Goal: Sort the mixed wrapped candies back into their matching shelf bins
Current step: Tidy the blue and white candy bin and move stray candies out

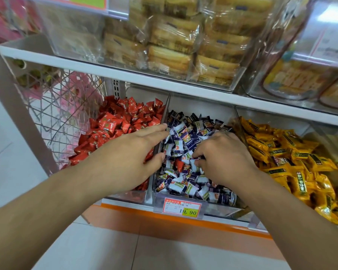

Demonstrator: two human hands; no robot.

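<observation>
Three clear shelf bins stand side by side. The left bin [125, 193] holds red candies [113, 123], the middle bin [219, 208] purple-and-white candies [185, 133], and the right bin yellow candies [281, 145]. One stray red candy [179, 165] lies in the middle bin, between my hands. A stray purple-and-white candy [279, 160] lies among the yellow ones. My left hand [133, 151] reaches across the divider [165, 115] with straight fingers, its tips touching the purple-and-white pile. My right hand [220, 154] is in the middle bin, fingers curled down, thumb and forefinger pinching a purple-and-white candy.
A price tag [181, 208] reading 19.90 hangs on the middle bin's front. The upper shelf [98, 69] carries clear boxes of wrapped pastries [170, 47]. A wire basket [66, 106] with pink packets stands to the left. Tiled floor lies below.
</observation>
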